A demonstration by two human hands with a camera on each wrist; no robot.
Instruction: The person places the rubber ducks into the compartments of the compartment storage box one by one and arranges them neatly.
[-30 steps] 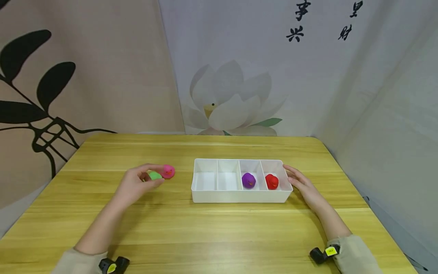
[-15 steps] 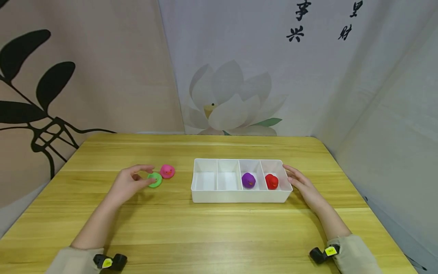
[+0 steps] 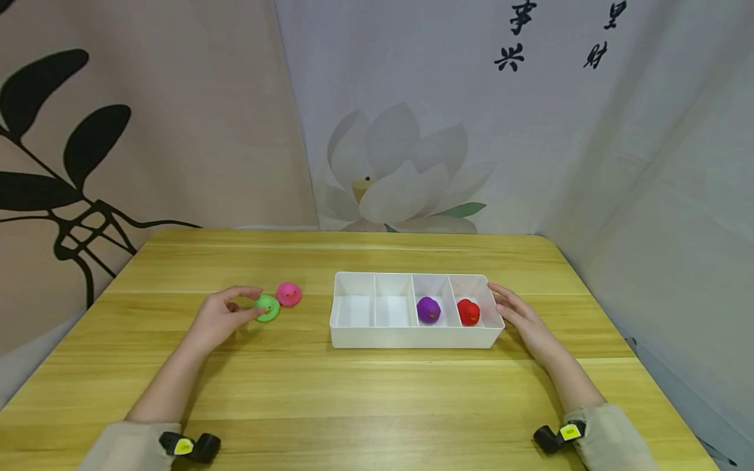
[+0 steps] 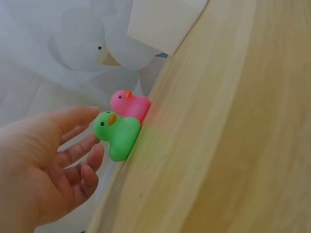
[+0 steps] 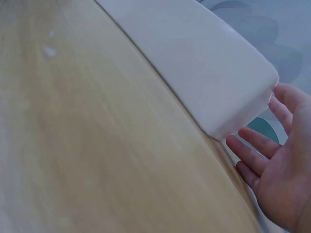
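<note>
My left hand (image 3: pixel 219 316) is beside a green rubber duck (image 3: pixel 268 308), thumb and fingers spread apart around its near side. In the left wrist view the thumb tip lies right at the head of the green duck (image 4: pixel 120 136), and the bent fingers hang loosely behind it. A pink rubber duck (image 3: pixel 288 294) stands just beyond the green one. My right hand (image 3: pixel 527 322) rests its extended fingertips against the right end of a white divided box (image 3: pixel 412 338). Inside it, a purple duck (image 3: pixel 428 311) occupies the third compartment from the left and a red duck (image 3: pixel 468 313) the rightmost.
Both ducks outside the box stand on the wooden table (image 3: pixel 377 405), to the box's left. A printed cloth curtain (image 3: pixel 412 98) hangs behind the table's far edge. Each wrist carries a small black camera, such as the right wrist's camera (image 3: pixel 554 438).
My left hand has drawn back to the left from over the green duck, uncovering it and the pink duck. My right hand and the box have stayed in place.
</note>
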